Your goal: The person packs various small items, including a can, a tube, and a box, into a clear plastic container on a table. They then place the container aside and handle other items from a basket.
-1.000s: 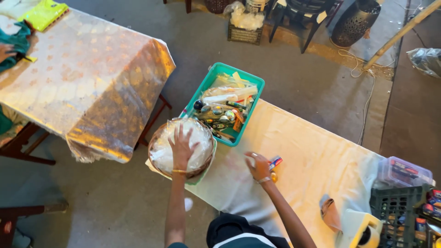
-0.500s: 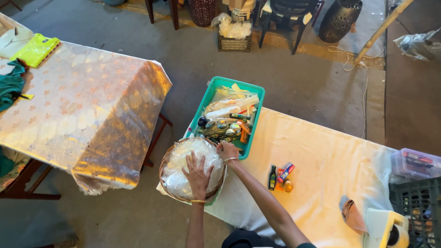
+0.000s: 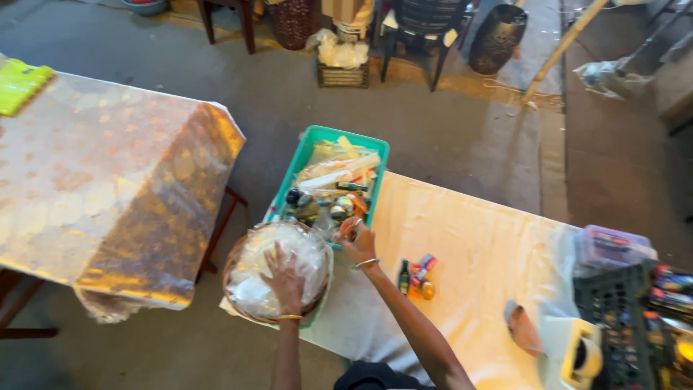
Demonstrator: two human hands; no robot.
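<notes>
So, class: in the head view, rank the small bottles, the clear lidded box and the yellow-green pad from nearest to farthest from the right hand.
From the right hand:
1. Small bottles, just to its right on the cloth.
2. Clear lidded box, far right.
3. Yellow-green pad, far left on the other table.

The left hand (image 3: 285,278) is laid palm down with fingers spread over the round basket (image 3: 238,303), its bare forearm stretched straight toward it, a bangle worn at the wrist. The right hand (image 3: 357,242) is held just beside the basket's far right rim, fingers curled, the wrist bangled and the elbow bent.
</notes>
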